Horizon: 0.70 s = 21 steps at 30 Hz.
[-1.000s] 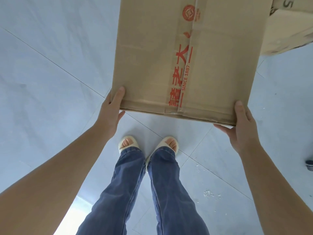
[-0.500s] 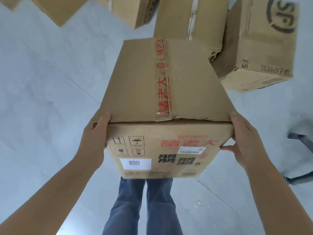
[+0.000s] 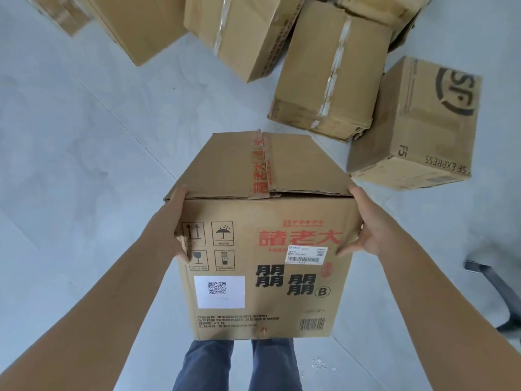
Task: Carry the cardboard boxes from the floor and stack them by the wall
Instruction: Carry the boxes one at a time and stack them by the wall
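I hold a cardboard box [image 3: 262, 235] with red and black print, a white QR label and red tape along its top seam, lifted off the floor in front of my legs. My left hand [image 3: 172, 224] grips its left upper corner, thumb on the top edge. My right hand [image 3: 366, 224] presses on its right upper corner, fingers spread on the front face. Several other cardboard boxes lie on the floor beyond: an SF Express box [image 3: 417, 125] at right, a taped box [image 3: 329, 71] beside it, and more [image 3: 242, 26] toward the top.
The floor [image 3: 84, 165] is pale grey tile with thin seams. A dark chair leg or base [image 3: 496, 283] juts in at the right edge. My jeans-clad legs [image 3: 234, 365] show below the held box. A box corner [image 3: 56, 9] sits at top left.
The box has come up off the floor and tipped, so its printed front face now shows. The view lifted from my feet to the boxes ahead. Both hands kept their grip.
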{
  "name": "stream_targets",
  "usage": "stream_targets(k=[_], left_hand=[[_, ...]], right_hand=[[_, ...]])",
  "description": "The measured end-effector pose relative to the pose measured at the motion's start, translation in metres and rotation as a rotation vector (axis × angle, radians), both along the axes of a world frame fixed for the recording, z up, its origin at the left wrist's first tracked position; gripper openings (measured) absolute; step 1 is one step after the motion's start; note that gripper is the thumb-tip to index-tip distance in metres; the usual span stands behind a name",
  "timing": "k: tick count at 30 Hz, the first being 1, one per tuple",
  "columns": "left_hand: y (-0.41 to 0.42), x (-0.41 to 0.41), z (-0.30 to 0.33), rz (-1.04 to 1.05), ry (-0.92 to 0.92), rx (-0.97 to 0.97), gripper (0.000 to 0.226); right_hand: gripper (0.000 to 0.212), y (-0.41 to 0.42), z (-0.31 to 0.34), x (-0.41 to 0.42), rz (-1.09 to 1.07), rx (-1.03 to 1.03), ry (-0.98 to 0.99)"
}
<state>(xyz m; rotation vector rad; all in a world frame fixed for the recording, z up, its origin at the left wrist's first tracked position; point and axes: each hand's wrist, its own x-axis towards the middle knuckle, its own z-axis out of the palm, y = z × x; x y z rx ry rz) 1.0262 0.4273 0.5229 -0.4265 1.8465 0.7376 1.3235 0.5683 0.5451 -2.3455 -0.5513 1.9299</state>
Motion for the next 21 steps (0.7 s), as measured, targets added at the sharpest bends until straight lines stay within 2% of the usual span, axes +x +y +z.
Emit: stream_targets(k=[2, 5, 9, 15, 19, 21], left_hand=[[-0.007, 0.002, 0.001, -0.003, -0.041, 0.043, 0.047], [-0.024, 0.010, 0.002, 0.102, -0.011, 0.021, 0.043], [-0.052, 0.026, 0.007, 0.198, 0.035, 0.073, 0.024], [-0.091, 0.027, 0.058, 0.339, 0.148, 0.091, 0.026], [-0.135, 0.022, 0.103, 0.515, 0.209, 0.136, 0.023], [-0.164, 0.022, 0.125, 0.619, 0.220, 0.164, 0.025]], right_hand=[[0.034, -0.006, -0.003, 0.002, 0.011, 0.016, -0.003], [0.032, -0.014, -0.008, 0.004, 0.049, 0.043, -0.002], [0.026, -0.018, -0.007, 0.005, 0.134, 0.079, 0.033], [0.028, -0.015, 0.034, -0.020, 0.265, 0.126, 0.120], [0.022, -0.025, 0.077, -0.062, 0.407, 0.175, 0.165], [0.028, -0.036, 0.100, -0.088, 0.492, 0.203, 0.173]])
